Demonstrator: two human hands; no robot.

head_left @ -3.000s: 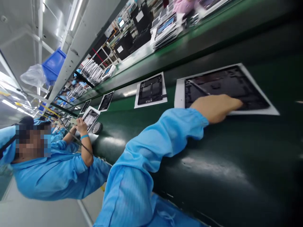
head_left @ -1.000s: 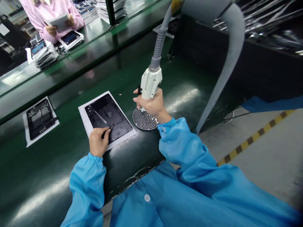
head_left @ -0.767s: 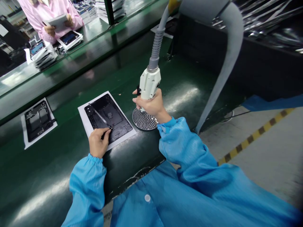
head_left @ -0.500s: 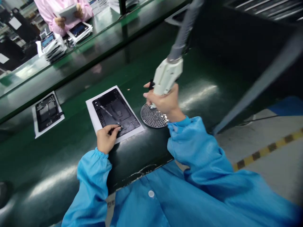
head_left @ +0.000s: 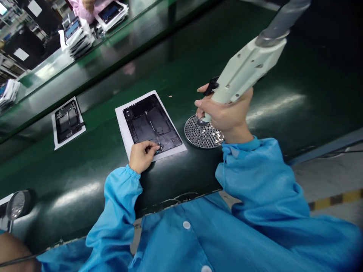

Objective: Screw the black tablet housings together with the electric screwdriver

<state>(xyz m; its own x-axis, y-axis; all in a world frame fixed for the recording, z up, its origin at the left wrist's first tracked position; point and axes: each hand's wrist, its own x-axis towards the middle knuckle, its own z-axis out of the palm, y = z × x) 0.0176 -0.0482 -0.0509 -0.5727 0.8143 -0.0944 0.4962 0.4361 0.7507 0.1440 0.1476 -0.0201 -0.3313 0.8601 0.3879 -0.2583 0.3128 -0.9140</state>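
Observation:
Near the lower edge of an opened tablet shell (head_left: 138, 126), my left hand (head_left: 141, 155) rests with thumb and forefinger pinched together. Whatever lies between those fingertips is too small to make out. The dark shell lies on a white sheet (head_left: 124, 126). My right hand (head_left: 231, 118) is wrapped round a pale electric screwdriver (head_left: 251, 66) with a black lever, tilted so its top leans away to the right. Its lower end is over a round metal plate full of small holes (head_left: 195, 134), with shiny bits in some of them. The fingers partly hide the tip.
A second opened tablet (head_left: 68, 121) on white paper lies to the left on the green worktop (head_left: 85, 162). A round clear-topped dish (head_left: 18, 205) and another person's arm (head_left: 14, 251) are at the lower left. Across a raised ledge, stacked tablets (head_left: 76, 37) lie near a person in pink (head_left: 85, 11).
The view has shifted, bringing the dish and arm into sight at lower left. The screwdriver leans further right over the holed plate. My left hand keeps its pinch at the tablet's lower edge.

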